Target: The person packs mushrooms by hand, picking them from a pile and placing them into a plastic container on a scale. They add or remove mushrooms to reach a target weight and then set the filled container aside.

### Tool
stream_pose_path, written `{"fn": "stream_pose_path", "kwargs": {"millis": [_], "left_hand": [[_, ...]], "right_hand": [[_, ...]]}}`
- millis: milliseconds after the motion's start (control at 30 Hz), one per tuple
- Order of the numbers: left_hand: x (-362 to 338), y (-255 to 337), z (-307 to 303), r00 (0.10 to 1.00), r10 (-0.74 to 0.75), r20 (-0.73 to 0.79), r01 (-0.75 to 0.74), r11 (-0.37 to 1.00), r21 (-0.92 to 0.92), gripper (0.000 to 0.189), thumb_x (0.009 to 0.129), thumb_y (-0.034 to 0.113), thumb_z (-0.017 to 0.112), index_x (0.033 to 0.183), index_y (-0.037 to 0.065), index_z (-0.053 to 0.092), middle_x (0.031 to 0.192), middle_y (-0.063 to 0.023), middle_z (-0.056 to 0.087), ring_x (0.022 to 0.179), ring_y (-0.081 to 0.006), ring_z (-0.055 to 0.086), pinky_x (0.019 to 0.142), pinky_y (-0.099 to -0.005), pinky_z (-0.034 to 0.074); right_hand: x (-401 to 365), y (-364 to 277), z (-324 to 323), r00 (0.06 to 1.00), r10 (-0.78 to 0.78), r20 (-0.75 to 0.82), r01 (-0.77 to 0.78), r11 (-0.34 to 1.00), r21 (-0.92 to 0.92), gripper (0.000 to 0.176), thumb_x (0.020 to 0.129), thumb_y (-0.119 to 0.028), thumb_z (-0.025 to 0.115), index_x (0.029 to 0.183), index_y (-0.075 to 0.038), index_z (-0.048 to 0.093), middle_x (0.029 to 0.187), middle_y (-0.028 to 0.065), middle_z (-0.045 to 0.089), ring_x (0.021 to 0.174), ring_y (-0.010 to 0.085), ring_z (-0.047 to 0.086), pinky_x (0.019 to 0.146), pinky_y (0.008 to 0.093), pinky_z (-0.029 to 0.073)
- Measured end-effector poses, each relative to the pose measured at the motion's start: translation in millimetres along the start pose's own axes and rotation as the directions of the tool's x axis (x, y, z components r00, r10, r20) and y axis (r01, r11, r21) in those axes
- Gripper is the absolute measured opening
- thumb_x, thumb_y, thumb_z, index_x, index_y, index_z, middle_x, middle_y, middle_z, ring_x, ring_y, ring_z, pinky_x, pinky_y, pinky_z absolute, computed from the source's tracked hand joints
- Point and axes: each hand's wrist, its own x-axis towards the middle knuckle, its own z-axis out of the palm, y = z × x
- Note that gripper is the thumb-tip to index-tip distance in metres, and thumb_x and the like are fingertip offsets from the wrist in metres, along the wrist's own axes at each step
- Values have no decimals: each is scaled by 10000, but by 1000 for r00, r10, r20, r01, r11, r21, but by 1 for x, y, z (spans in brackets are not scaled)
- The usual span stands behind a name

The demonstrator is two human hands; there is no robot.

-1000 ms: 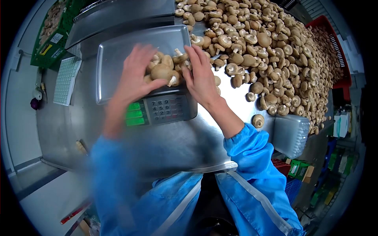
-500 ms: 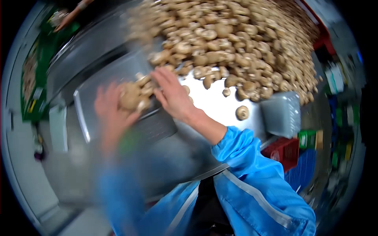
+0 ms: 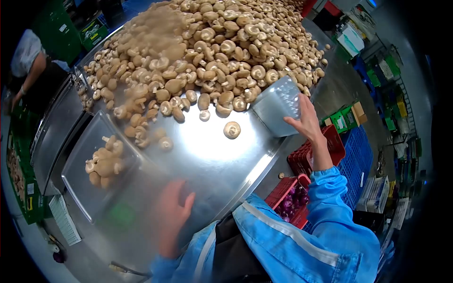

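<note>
A heap of brown shiitake mushrooms [image 3: 226, 47] covers the far part of the metal table [image 3: 203, 165]. At left, a small cluster of shiitake mushrooms [image 3: 106, 162] lies in a shallow clear plastic tray [image 3: 74, 193]. My right hand [image 3: 306, 119] touches the right side of a stack of clear plastic punnets [image 3: 276, 108], its thumb and fingers apart. Low over the near table, to the right of the tray, is my left hand [image 3: 173, 207]. It is blurred, with the thumb spread away and nothing visible in it. One loose mushroom [image 3: 231, 130] sits cap-down on the bright metal.
Beside the table's right edge stand red crates [image 3: 290, 200], one holding purple vegetables, and blue crates [image 3: 351, 174]. Another person's arm [image 3: 32, 78] is at upper left, near a green crate [image 3: 28, 193] of mushrooms. A paper sheet [image 3: 63, 219] hangs at lower left.
Both hands have left the mushroom cluster, which now lies in the tray. My right hand has moved right to the punnet stack; my left hand has moved nearer my body. The view has shifted.
</note>
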Motion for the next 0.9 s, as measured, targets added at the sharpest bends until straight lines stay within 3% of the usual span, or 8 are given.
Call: {"fn": "stream_pose_path", "kwargs": {"millis": [67,267,567,700,800,833,867,900], "left_hand": [[10,13,12,997,76,26,-75,997,-18,346,785,73,715,1116,9,635,1091,-163,667,1014,-314,645,882,-369,496],[30,42,44,989,124,84,-117,990,-79,288,817,60,692,1096,9,640,1044,-159,675,954,-301,658,836,-346,503],[42,74,68,978,82,190,-47,982,-182,233,833,44,668,1063,8,663,1018,-143,687,939,-252,671,834,-321,510],[44,74,68,973,77,218,-33,979,-202,363,821,51,670,1177,10,610,1078,-146,677,994,-249,658,850,-333,508],[48,85,59,992,53,115,-24,970,-243,474,810,63,678,1263,6,552,1135,-144,662,1042,-253,639,864,-348,504],[52,85,57,996,77,54,-60,964,-260,504,805,64,682,1284,4,535,1155,-142,654,1062,-257,631,872,-353,501],[57,87,56,995,102,-8,-101,956,-276,534,800,65,685,1304,2,519,1175,-140,647,1082,-260,622,880,-359,498],[60,82,56,991,131,27,-121,964,-238,485,830,61,664,1285,-1,510,1091,-134,665,982,-237,643,810,-326,507]], "right_hand": [[3,0,-2,999,42,23,-43,998,50,947,677,-444,763,1362,82,374,1336,261,448,1233,416,444,1041,450,370],[-3,-9,14,951,-6,-309,26,998,61,744,600,-354,777,1197,16,532,1138,209,545,1090,375,512,979,466,383],[-6,-12,6,946,80,-315,-42,991,126,693,560,-250,799,1161,-30,532,1090,160,520,1053,353,476,946,438,388],[-13,-28,-6,960,49,-277,-20,994,104,678,621,-227,790,1206,-25,511,1134,179,537,1102,357,495,974,416,405],[-34,-75,-38,971,-176,-160,222,912,345,720,648,-236,787,1265,-13,491,1154,180,545,1117,345,510,984,413,412],[-49,-95,-45,983,-167,77,103,847,522,734,680,-255,782,1298,-6,474,1194,183,545,1141,335,512,999,409,408],[-62,-114,-47,934,-190,303,-56,758,650,749,713,-274,778,1331,1,457,1235,186,545,1164,326,515,1015,405,404],[-72,-126,-36,833,-354,425,-118,637,762,728,738,-268,760,1332,14,449,1230,179,564,1144,293,544,1007,382,418]]}}
